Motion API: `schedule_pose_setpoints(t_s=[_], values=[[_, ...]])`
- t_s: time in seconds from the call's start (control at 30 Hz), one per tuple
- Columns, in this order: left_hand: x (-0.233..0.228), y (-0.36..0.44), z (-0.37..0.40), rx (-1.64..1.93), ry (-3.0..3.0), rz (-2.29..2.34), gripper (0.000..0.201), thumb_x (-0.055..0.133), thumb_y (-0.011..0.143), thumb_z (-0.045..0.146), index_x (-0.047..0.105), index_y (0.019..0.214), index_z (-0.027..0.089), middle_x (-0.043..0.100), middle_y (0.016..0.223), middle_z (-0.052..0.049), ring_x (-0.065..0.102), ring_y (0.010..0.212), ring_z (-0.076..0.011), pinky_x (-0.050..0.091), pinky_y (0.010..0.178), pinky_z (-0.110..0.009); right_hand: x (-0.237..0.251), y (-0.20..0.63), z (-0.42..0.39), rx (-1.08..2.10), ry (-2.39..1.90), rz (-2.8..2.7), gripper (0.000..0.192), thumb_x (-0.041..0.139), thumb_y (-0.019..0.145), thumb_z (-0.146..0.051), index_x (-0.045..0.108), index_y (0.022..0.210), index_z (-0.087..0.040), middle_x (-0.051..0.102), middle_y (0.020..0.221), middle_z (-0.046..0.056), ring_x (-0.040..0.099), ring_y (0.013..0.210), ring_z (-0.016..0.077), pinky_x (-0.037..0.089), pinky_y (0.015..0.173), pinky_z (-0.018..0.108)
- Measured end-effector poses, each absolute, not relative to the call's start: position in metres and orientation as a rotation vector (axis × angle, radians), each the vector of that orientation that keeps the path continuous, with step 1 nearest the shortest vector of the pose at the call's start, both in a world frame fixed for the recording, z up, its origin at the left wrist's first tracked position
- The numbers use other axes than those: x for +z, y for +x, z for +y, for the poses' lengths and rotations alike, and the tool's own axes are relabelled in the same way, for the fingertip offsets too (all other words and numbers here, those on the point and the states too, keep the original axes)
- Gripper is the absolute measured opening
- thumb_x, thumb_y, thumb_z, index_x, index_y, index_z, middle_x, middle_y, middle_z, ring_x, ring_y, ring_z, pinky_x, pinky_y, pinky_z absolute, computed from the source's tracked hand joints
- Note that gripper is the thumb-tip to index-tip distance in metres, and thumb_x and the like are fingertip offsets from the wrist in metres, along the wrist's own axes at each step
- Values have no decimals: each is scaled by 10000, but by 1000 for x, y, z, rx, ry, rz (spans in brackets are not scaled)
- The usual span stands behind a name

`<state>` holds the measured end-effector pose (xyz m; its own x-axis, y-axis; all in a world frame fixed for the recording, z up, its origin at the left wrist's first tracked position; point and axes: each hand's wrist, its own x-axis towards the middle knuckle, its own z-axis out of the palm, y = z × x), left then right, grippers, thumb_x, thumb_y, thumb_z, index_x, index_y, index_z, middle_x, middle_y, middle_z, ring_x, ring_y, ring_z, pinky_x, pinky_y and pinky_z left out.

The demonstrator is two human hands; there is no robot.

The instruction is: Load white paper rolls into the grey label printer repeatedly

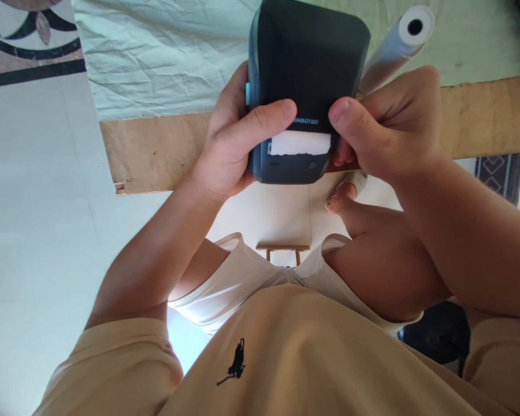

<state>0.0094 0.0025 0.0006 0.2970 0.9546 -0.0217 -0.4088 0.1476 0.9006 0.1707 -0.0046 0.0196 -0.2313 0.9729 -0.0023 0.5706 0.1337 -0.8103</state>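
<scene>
It looked like a room in a home used as a makeshift work spot. Pale floor tiles [34, 190] filled the left of the frame, with a dark inlaid floral pattern [30, 29] at the upper left. Across the upper middle ran a bare plywood tabletop [156, 150] under a creased pale sheet [156, 52]. A patterned rug [500, 173] showed at the right edge, and a small wooden stool [282, 252] stood at centre.
</scene>
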Motion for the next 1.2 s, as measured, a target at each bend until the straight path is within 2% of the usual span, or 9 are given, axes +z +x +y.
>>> schedule_pose_setpoints(t_s=[0.17, 0.3, 0.57, 1.03, 1.2], values=[[0, 8, 4, 1077, 959, 739, 123, 516, 687, 272, 479, 799, 236, 535, 711, -5, 547, 627, -134, 440, 522, -251, 20, 171, -5, 959, -1489, -1882, 589, 356, 716, -559, 487, 454, -47, 381, 369, 0, 359, 353, -35, 207, 333, 78], [3, 11, 2, 1117, 939, 731, 92, 505, 688, 211, 484, 771, 243, 502, 686, 2, 528, 599, -118, 423, 506, -250, 19, 172, -5, 944, -1484, -1888, 602, 354, 708, -578, 483, 444, -52, 374, 362, 4, 343, 346, -31, 199, 329, 101], [5, 12, 0, 1096, 873, 758, 102, 521, 661, 203, 494, 744, 257, 522, 705, -1, 546, 635, -136, 432, 542, -267, 18, 172, -4, 946, -1456, -1886, 608, 349, 714, -578, 478, 439, -50, 359, 353, 7, 326, 338, -38, 187, 340, 100], [3, 9, 2, 1082, 834, 660, 89, 522, 680, 179, 505, 745, 238, 509, 685, 17, 557, 571, -116, 439, 489, -271, 14, 174, -4, 974, -1467, -1868, 611, 351, 702, -596, 477, 447, -55, 376, 359, 10, 346, 356, -37, 200, 350, 100], [2, 9, 3, 1084, 822, 669, 85, 546, 656, 203, 525, 709, 266, 522, 661, 6, 545, 566, -140, 426, 485, -290, 12, 174, -4, 986, -1457, -1862, 609, 366, 694, -599, 476, 443, -55, 374, 360, 15, 340, 355, -34, 197, 349, 107]])
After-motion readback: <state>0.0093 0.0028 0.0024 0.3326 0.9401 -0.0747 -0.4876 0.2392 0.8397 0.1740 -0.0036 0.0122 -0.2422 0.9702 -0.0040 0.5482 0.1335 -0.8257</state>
